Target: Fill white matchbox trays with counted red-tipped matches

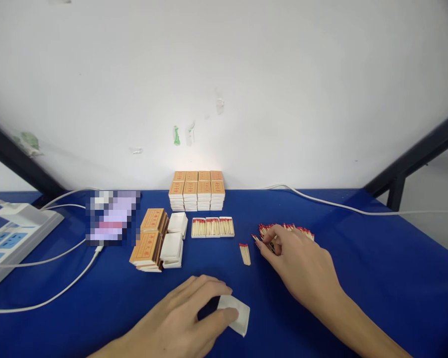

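My left hand (194,315) grips an empty white matchbox tray (242,318) near the front of the table, its thumb pressed inside. At the pile of red-tipped matches (302,231), my right hand (302,263) is closed in a pinch. A match pokes out by its fingertips; how many it holds is hidden. Between the hands lies a small row of matches (245,254), heads pointing away from me. Beyond it, three filled matchbox trays (212,227) sit side by side, red heads toward the wall.
Orange matchbox sleeves (148,246) and stacked white trays (172,248) stand at left. Closed matchboxes (196,191) are stacked against the wall (246,89). A pixelated phone-like object (114,218), a power strip (15,243) and white cables (70,288) occupy the far left of the blue table (388,258).
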Demonstrator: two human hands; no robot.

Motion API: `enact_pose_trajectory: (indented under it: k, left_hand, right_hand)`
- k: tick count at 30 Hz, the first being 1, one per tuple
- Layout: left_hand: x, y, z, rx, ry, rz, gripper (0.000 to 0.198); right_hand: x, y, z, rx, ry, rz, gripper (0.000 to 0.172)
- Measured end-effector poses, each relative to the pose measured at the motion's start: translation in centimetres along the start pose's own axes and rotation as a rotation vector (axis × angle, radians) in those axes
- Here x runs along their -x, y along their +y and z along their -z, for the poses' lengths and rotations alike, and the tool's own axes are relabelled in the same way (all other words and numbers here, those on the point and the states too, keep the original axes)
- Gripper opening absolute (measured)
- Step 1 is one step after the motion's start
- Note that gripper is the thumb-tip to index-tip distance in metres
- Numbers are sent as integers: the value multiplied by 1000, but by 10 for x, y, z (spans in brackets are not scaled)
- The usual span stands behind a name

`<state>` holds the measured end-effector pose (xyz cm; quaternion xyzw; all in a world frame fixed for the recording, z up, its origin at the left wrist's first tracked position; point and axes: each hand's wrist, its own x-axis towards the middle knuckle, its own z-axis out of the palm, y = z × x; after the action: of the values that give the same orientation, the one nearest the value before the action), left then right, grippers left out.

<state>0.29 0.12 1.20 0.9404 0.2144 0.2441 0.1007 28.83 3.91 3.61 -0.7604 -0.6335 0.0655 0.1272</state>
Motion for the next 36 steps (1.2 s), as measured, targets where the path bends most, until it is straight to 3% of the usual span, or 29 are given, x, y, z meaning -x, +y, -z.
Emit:
enact_pose_trajectory:
  k: [3,6,9,14,22,27,36]
  left_hand:
    - [-6,2,10,162,-128,93,34]
    - [-15,6,19,213,-246,159,42]
    - [-27,9,23,205,-291,172,47]
    - [-37,5,16,230,-229,163,53]
    - [-20,-2,0,258,-85,127,45]
    - [-17,-5,-5,204,-79,82,45]
    - [-23,-6,4,297,-62,206,55]
  right_hand:
    - [0,2,0,-16,30,9,18]
    - [-1,4,-1,-43,57,28,18]
    - [-2,6,-2,-73,76,45,17]
    - [-2,8,-3,-111,105,73,19]
    - [0,12,-7,-267,217,126,28]
    - [1,12,-5,-352,197,115,34]
    - [2,10,-3,-494,120,71,40]
